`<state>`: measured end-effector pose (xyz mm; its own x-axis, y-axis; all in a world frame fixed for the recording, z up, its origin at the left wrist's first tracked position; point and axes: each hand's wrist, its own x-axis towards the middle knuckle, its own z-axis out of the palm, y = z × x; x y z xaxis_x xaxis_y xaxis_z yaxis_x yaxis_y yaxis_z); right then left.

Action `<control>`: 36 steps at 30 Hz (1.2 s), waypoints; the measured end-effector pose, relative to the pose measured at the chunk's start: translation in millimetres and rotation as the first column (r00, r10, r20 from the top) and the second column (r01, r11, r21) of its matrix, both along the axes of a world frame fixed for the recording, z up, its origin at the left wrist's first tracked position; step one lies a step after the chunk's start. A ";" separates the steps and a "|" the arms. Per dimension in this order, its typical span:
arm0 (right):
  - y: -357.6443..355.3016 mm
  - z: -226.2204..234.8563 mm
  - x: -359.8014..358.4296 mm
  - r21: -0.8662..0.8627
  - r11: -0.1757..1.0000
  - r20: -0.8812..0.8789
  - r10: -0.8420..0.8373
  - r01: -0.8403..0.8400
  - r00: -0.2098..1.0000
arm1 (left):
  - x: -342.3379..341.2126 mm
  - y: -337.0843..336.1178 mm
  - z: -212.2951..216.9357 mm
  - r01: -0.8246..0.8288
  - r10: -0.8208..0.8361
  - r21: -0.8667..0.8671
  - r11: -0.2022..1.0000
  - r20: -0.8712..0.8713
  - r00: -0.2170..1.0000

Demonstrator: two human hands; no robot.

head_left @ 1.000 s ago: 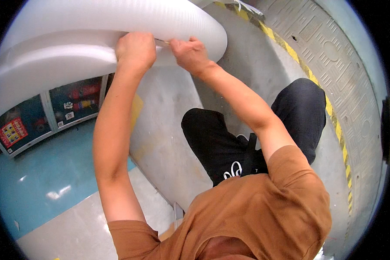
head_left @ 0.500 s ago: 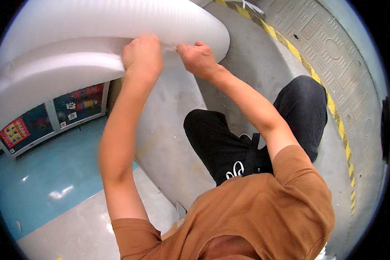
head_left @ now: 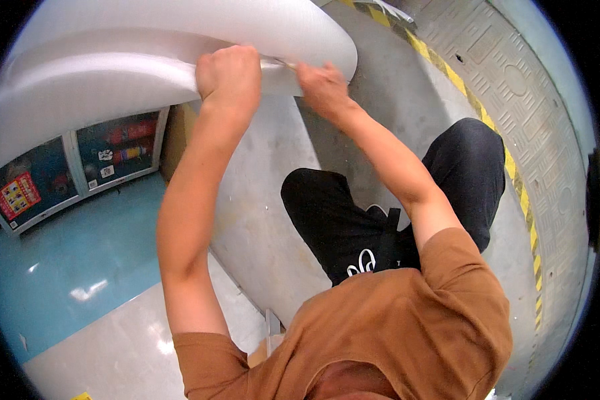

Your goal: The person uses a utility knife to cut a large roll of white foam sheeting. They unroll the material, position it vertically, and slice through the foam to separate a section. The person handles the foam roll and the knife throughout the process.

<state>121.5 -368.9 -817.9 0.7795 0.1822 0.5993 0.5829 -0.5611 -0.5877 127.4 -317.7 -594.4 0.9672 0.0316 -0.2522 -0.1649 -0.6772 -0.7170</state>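
A large roll of white foam sheet (head_left: 313,40) spans the upper left, with a loose flap (head_left: 100,70) curving along its near side. My left hand (head_left: 230,80) is closed in a fist on the edge of this sheet. Just to its right, my right hand (head_left: 323,87), slightly blurred, pinches a thin, blade-like tool (head_left: 285,63). The tool points left at the sheet's edge; its handle is hidden in my fingers, so I cannot tell its exact kind.
A low cabinet (head_left: 117,150) with glass doors, holding red items, stands on the blue floor at left. My bent knees in black trousers (head_left: 463,167) are below right. Yellow-black striped tape (head_left: 477,103) curves along the grey floor beside an embossed metal plate (head_left: 513,67).
Both hands have shifted slightly right along the sheet, the right one further from the left. More of the flap's edge and the thin tool now show between them.
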 end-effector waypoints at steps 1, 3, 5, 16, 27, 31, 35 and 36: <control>-11.8 -26.2 -12.0 -0.094 0.995 -0.125 0.032 -0.044 0.992 | -2.4 -2.0 2.6 -0.003 0.003 0.014 1.000 -0.019 1.000; -25.0 -38.6 -14.8 -0.157 0.984 -0.192 0.048 -0.079 0.980 | -4.0 -1.4 2.0 0.046 -0.046 -0.028 0.999 0.001 0.999; -24.0 -40.9 -21.6 -0.093 0.993 -0.094 0.064 -0.073 0.993 | -5.6 -1.3 -2.7 0.039 -0.039 -0.042 0.998 -0.008 0.999; 19.3 33.9 14.6 0.130 0.991 0.063 0.035 -0.043 0.997 | -11.3 6.8 -4.0 0.058 -0.057 -0.038 0.998 0.018 0.998; -26.8 -48.3 -11.2 0.034 0.994 0.015 0.100 -0.100 0.995 | -18.3 14.2 -37.9 0.132 -0.165 0.272 0.953 0.103 0.981; -7.8 -16.1 11.2 0.029 0.996 0.088 0.084 -0.087 0.993 | 2.5 -2.8 -27.8 -0.102 0.119 0.215 0.971 -0.069 0.990; -5.3 -15.5 13.2 0.038 0.997 0.069 0.071 -0.074 0.995 | 0.3 5.4 -29.9 -0.068 0.064 0.175 0.982 0.024 0.998; -6.0 -15.3 11.2 0.071 0.995 0.096 0.067 -0.074 0.993 | -0.6 7.8 -30.3 -0.062 0.055 0.164 0.984 0.046 0.997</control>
